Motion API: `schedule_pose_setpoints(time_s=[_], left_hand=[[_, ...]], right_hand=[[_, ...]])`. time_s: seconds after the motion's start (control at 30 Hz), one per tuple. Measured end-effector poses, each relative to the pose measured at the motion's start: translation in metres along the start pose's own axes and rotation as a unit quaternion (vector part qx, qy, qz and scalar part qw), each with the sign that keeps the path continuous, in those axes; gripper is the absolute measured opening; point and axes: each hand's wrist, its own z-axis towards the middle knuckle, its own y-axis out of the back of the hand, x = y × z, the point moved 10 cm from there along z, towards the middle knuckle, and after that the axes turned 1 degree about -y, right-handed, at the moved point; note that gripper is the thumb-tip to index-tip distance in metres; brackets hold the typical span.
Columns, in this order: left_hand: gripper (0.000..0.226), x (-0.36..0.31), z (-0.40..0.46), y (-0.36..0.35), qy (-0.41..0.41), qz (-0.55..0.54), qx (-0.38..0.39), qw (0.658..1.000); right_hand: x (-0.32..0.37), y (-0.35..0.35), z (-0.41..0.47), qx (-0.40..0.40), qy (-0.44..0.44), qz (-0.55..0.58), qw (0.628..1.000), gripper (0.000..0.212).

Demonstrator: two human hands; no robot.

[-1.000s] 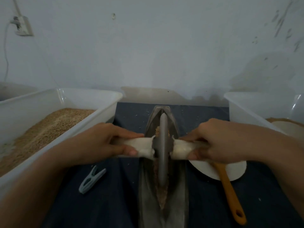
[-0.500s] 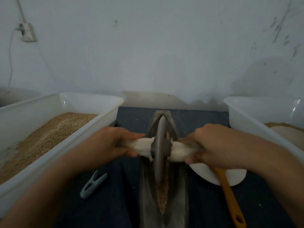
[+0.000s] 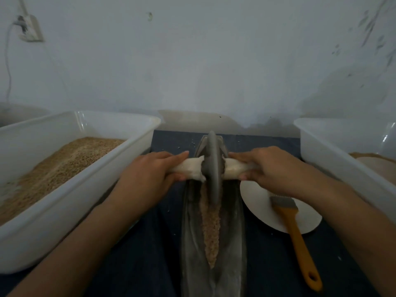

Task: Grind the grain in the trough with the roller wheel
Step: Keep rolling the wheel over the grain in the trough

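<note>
Grey metal under me: the roller wheel (image 3: 212, 168) stands upright on its edge in the far half of the long trough (image 3: 232, 243), close to the pointed far end. My left hand (image 3: 147, 176) is wrapped round the white-wrapped axle handle (image 3: 190, 168) on the left side of the wheel, fingers curled over the top, thumb underneath. My right hand (image 3: 270, 168) grips the matching handle on the right side the same way, so both hands are closed tight on the axle, one on each side of the disc. Brown crushed grain (image 3: 211, 228) lies in a narrow strip down the middle groove of the trough, running from just beneath the wheel towards me and tapering to a point. On my left, touching my forearm, a big white tub (image 3: 53, 228) holds a slope of tan whole grain. On my right, a second white tub (image 3: 334, 151) sits near the wall. Between that tub and the trough lies a white plate (image 3: 259, 202), with an orange-handled brush (image 3: 297, 243) resting across it, bristle end on the plate, handle pointing back at me. Everything sits on a dark blue cloth (image 3: 145, 264)
</note>
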Motion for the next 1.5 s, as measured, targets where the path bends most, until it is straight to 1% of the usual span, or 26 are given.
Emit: schedule_pose_setpoints(time_s=[0.03, 0.1, 0.17, 0.23, 0.3, 0.37, 0.43, 0.47, 0.5, 0.53, 0.6, 0.7, 0.77, 0.83, 0.87, 0.93, 1.03, 1.1, 1.17, 1.23, 1.27, 1.3, 1.37, 1.43, 1.5], left_hand=[[0.053, -0.001, 0.002, -0.001, -0.005, -0.001, -0.012, 1.000], [0.054, 0.001, 0.003, -0.002, -0.008, -0.024, -0.009, 1.000], [0.053, 0.005, 0.003, -0.003, 0.000, -0.064, 0.027, 0.998], [0.050, 0.004, -0.001, -0.003, -0.009, -0.111, 0.090, 0.990], [0.047, -0.001, -0.010, 0.000, -0.025, -0.163, 0.159, 0.973], [0.047, -0.008, -0.020, 0.004, -0.034, -0.226, 0.225, 0.947], [0.045, -0.013, -0.029, 0.003, -0.034, -0.285, 0.287, 0.914], [0.044, -0.015, -0.032, 0.002, -0.031, -0.299, 0.308, 0.903], [0.044, -0.015, -0.033, 0.000, -0.028, -0.293, 0.315, 0.902], [0.044, -0.012, -0.032, -0.002, -0.024, -0.266, 0.309, 0.913], [0.043, -0.003, -0.024, -0.006, -0.011, -0.175, 0.265, 0.948], [0.040, 0.007, -0.008, -0.007, 0.025, -0.087, 0.144, 0.985], [0.045, 0.005, 0.000, -0.006, 0.023, -0.018, 0.059, 0.998], [0.048, 0.001, 0.003, -0.005, 0.006, 0.029, 0.000, 1.000], [0.048, 0.000, 0.004, -0.005, 0.000, 0.030, -0.006, 1.000], [0.048, 0.002, 0.005, -0.005, -0.009, -0.005, 0.013, 1.000], [0.049, 0.004, -0.002, -0.004, -0.015, -0.085, 0.104, 0.991], [0.047, -0.002, -0.012, -0.002, -0.030, -0.149, 0.176, 0.973], [0.046, -0.012, -0.022, 0.003, -0.045, -0.224, 0.239, 0.944], [0.045, -0.017, -0.029, 0.004, -0.048, -0.277, 0.288, 0.916], [0.044, -0.018, -0.030, 0.004, -0.045, -0.279, 0.300, 0.911], [0.043, -0.016, -0.030, 0.002, -0.039, -0.264, 0.298, 0.917], [0.037, -0.008, -0.024, -0.001, -0.024, -0.189, 0.258, 0.947], [0.037, -0.001, -0.012, -0.004, -0.003, -0.111, 0.187, 0.976], [0.042, 0.003, -0.002, -0.006, 0.013, -0.050, 0.101, 0.993]], right_hand=[[-0.002, 0.000, 0.001, -0.012, -0.002, 0.000, 1.000, 0.058], [0.000, 0.001, 0.000, -0.017, 0.003, -0.017, 1.000, 0.059], [0.007, 0.002, -0.004, 0.002, 0.013, -0.042, 0.999, 0.060], [0.018, 0.004, -0.013, 0.040, 0.025, -0.063, 0.997, 0.058], [0.030, 0.006, -0.027, 0.089, 0.044, -0.068, 0.993, 0.053], [0.041, 0.011, -0.043, 0.122, 0.072, -0.062, 0.988, 0.045], [0.049, 0.017, -0.053, 0.134, 0.091, -0.059, 0.985, 0.039], [0.051, 0.018, -0.054, 0.134, 0.093, -0.056, 0.985, 0.039], [0.050, 0.017, -0.052, 0.132, 0.090, -0.052, 0.986, 0.039], [0.048, 0.014, -0.048, 0.126, 0.084, -0.046, 0.987, 0.040], [0.038, 0.008, -0.034, 0.101, 0.059, -0.034, 0.992, 0.043], [0.014, 0.003, -0.010, 0.041, 0.009, -0.027, 0.999, 0.054], [0.003, 0.002, -0.001, -0.013, -0.001, -0.016, 1.000, 0.056], [-0.001, 0.001, 0.002, -0.044, -0.002, -0.021, 0.999, 0.057], [-0.001, 0.001, 0.001, -0.045, -0.002, -0.025, 0.999, 0.057], [0.004, 0.001, -0.001, -0.024, 0.004, -0.037, 0.999, 0.058], [0.021, 0.003, -0.014, 0.041, 0.031, -0.069, 0.996, 0.054], [0.032, 0.006, -0.028, 0.095, 0.053, -0.062, 0.992, 0.048], [0.040, 0.009, -0.043, 0.147, 0.075, -0.040, 0.985, 0.039], [0.045, 0.012, -0.051, 0.169, 0.090, -0.028, 0.981, 0.033], [0.046, 0.012, -0.051, 0.168, 0.095, -0.027, 0.981, 0.032], [0.045, 0.010, -0.048, 0.160, 0.093, -0.029, 0.982, 0.033], [0.038, 0.007, -0.037, 0.127, 0.073, -0.030, 0.989, 0.037], [0.024, 0.003, -0.020, 0.084, 0.038, -0.033, 0.995, 0.046], [0.008, 0.001, -0.005, 0.034, 0.002, -0.024, 0.999, 0.054]])
